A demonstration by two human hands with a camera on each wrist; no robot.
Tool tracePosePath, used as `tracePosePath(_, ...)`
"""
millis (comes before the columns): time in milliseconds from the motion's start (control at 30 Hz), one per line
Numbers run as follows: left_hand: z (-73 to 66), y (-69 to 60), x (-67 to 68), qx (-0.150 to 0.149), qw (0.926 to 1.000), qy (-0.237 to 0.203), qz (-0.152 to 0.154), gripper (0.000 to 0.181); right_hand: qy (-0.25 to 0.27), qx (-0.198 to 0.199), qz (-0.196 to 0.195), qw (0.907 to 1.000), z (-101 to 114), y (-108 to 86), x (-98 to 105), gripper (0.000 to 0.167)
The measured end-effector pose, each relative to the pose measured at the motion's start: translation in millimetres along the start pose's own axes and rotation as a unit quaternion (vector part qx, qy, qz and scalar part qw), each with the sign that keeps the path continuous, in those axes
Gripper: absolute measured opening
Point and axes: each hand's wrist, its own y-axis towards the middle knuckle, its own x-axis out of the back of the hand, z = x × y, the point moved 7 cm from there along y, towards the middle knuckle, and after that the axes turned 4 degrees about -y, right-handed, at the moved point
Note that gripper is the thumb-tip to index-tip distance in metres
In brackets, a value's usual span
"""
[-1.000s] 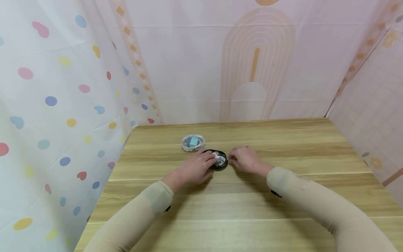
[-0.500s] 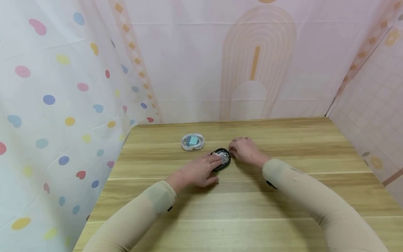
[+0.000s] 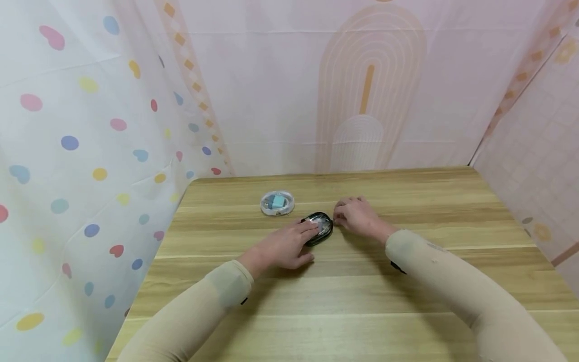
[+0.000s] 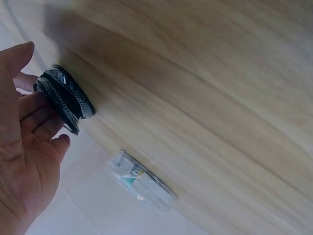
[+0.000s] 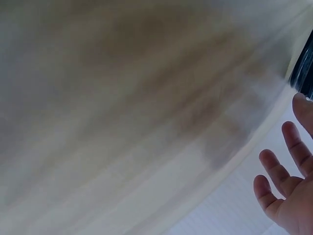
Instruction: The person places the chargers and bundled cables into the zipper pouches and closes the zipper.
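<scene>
A small oval zipper case [image 3: 321, 231], black-rimmed with a see-through top, lies on the wooden table. Pale items inside show through the top. In the left wrist view, zipper teeth run along both rims of the case [image 4: 66, 98], with a black band between them. My left hand [image 3: 288, 245] lays its fingers across the top of the case, its thumb apart from it. At the right edge, my right hand [image 3: 357, 216] pinches the case's rim with its fingertips; the exact spot is too small to tell. Its other fingers [image 5: 274, 169] are loosely bent in the right wrist view.
A clear oval case [image 3: 277, 203] holding a light-blue block stands behind and left of the black one. The wooden table [image 3: 407, 296] ends at a patterned curtain [image 3: 271, 100] at the back and a dotted curtain [image 3: 90, 201] on the left.
The black case has shifted slightly right and turned. My left hand has slid right with it, its thumb coming away. The right hand has moved slightly away from me along the case's edge.
</scene>
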Motion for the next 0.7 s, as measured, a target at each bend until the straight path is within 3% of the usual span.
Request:
tracePosePath(200, -0.1, -0.1, -1.1, -0.004, 0.9999, 0.002, -0.013, 0.076, 0.032, -0.004, -0.012, 0.9994, 3, -9.6, 2, 0.005)
tracePosePath(400, -1.1, 0.8, -2.4, -0.01, 0.9998, -0.003, -0.016, 0.078, 0.032, -0.016, -0.016, 0.9992, 2, -12.3, 0, 0.007)
tracePosePath(700, -4.2, 2.1, -0.2, -0.023, 0.9996, 0.002, -0.015, 0.079, -0.007, -0.006, -0.02, 0.9998, 9, 6.7, 3, 0.008)
